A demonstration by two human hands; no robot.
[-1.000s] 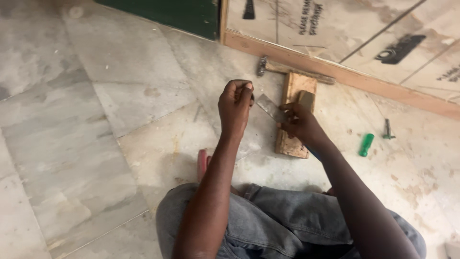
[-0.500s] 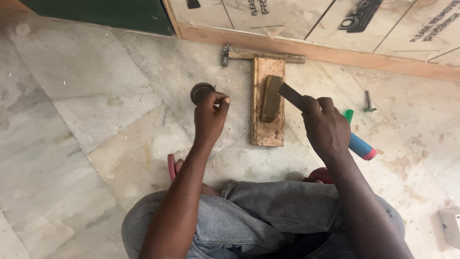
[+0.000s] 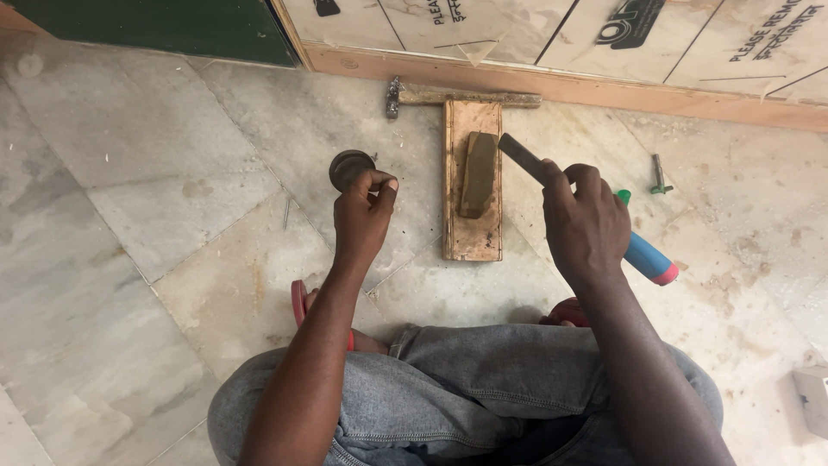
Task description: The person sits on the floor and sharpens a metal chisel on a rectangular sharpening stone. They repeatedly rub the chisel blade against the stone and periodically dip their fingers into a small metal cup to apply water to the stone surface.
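Note:
My right hand grips a chisel with a flat steel blade and a blue, red-ended handle; the blade tip hangs just right of a dark sharpening stone. The stone lies lengthwise on a narrow wooden block on the marble floor. My left hand hovers left of the block, fingertips pinched together beside a small round dark lid or tin on the floor; whether anything sits between the fingers is unclear.
A hammer lies across the block's far end, along a wooden skirting strip below protective-film panels. A green-handled tool and a screw-like piece lie at right. My jeans-clad legs and a red sandal fill the foreground.
The view shifted so the block sits more central. My right hand lifted the chisel off the stone and drew it right. My left hand stayed near the round tin.

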